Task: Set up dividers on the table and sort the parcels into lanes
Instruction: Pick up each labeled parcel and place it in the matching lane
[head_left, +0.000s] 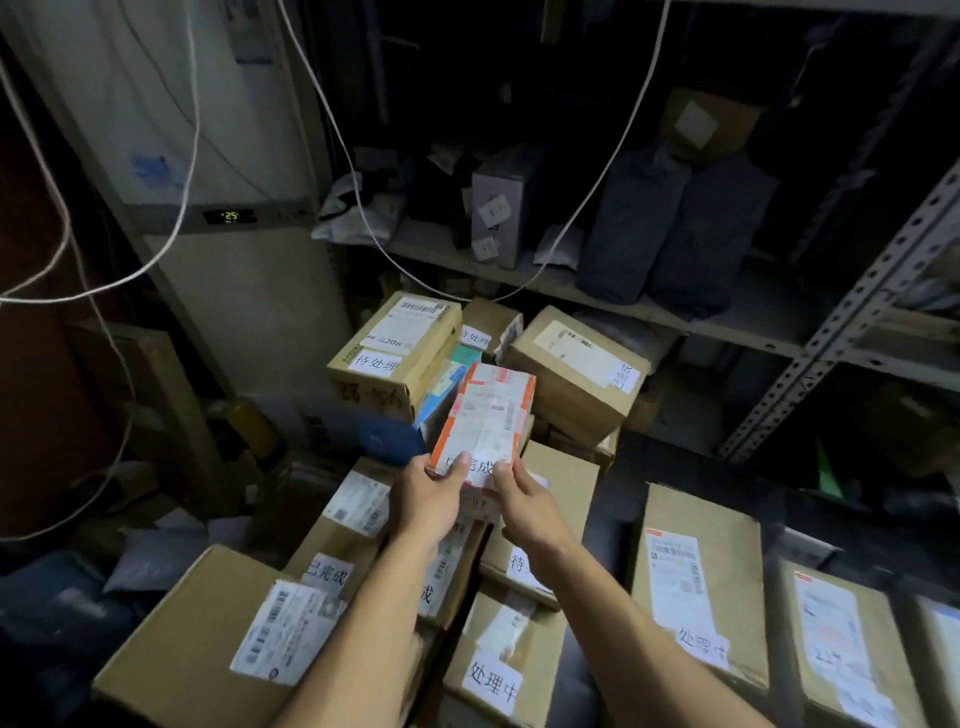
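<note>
You've got both hands on a small orange-edged parcel, held up over the boxes: left hand & right hand pinch its near end, thumbs on the label. Brown boxes w/ white labels lie packed below. Behind it a tall box stands; shelf w/ grey bags beyond. White cables hang top left.

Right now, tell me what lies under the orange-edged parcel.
Both hands hold the orange-edged parcel above brown cartons. It hides what lies directly beneath.
</note>
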